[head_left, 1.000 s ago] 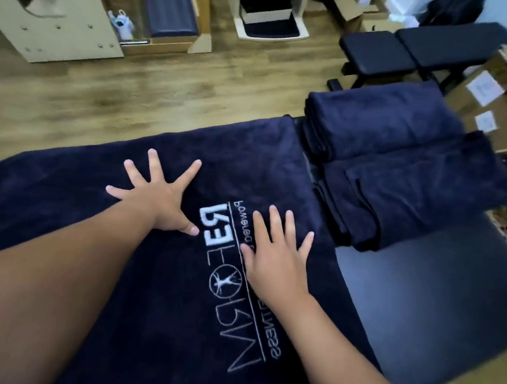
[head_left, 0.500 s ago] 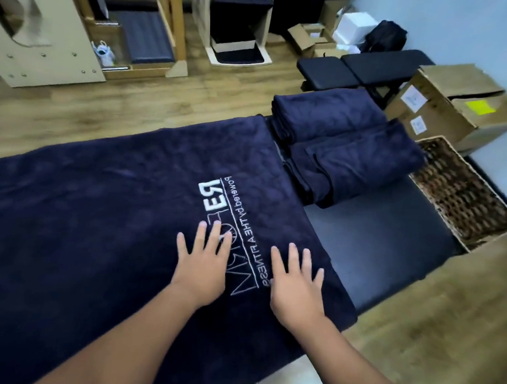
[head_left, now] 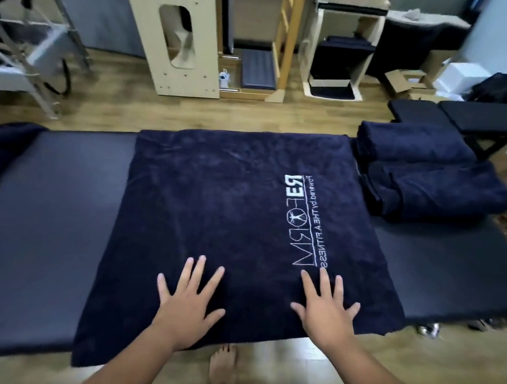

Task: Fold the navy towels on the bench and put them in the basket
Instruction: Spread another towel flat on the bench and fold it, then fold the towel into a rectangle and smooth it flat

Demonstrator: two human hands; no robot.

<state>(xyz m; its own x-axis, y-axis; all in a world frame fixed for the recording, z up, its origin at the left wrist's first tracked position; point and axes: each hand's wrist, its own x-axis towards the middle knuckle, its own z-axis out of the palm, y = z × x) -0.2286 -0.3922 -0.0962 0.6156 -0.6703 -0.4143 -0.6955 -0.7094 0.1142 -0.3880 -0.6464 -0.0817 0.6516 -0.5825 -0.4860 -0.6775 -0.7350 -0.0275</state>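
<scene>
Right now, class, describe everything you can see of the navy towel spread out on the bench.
The navy towel is a plush, terry-looking cloth spread flat across the padded bench, its near edge hanging over the front. White stitched lettering and a round emblem run along its right side, reading mirrored. Faint creases mark its surface. The left hand and right hand press on its near part, fingers spread. Its far right corner lies beside the folded towels.

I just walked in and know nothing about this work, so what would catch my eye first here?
A big navy towel with white lettering lies spread across the dark bench, and it fills the middle of the view. The left hand and right hand press flat on its near edge, fingers spread. At the right end of the bench sits a stack of folded towels.
</scene>
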